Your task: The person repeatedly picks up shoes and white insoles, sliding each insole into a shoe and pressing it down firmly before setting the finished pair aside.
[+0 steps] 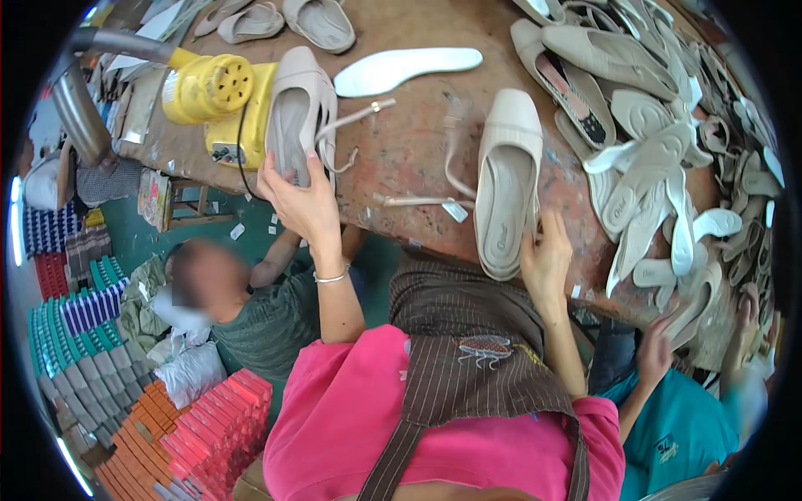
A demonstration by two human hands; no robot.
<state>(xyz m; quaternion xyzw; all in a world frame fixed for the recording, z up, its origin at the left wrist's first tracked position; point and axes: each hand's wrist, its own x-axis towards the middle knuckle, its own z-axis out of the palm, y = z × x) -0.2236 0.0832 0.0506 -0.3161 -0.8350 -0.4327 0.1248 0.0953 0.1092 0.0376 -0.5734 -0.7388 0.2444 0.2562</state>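
Observation:
A beige slingback shoe (pixel 292 100) stands toe away from me at the left of the table, beside a yellow machine. My left hand (pixel 305 200) is closed round its heel end, fingertips on the insole and rim. To the right, a second beige shoe (pixel 510 159) rests near the table's front edge, its loose strap (pixel 455 159) lying out to the left. My right hand (pixel 547 255) has its curled fingers on the right side of that shoe's heel; part of the grip is hidden. Between and beyond the shoes lies a white insole (pixel 405 68).
The yellow machine (pixel 225 92) has a cable over the table edge. Shoes and insoles form a pile (pixel 652 159) at right. More shoes (pixel 322 23) lie at the back left. One person (pixel 276 326) sits at left; another's hand (pixel 656 351) holds a shoe at right.

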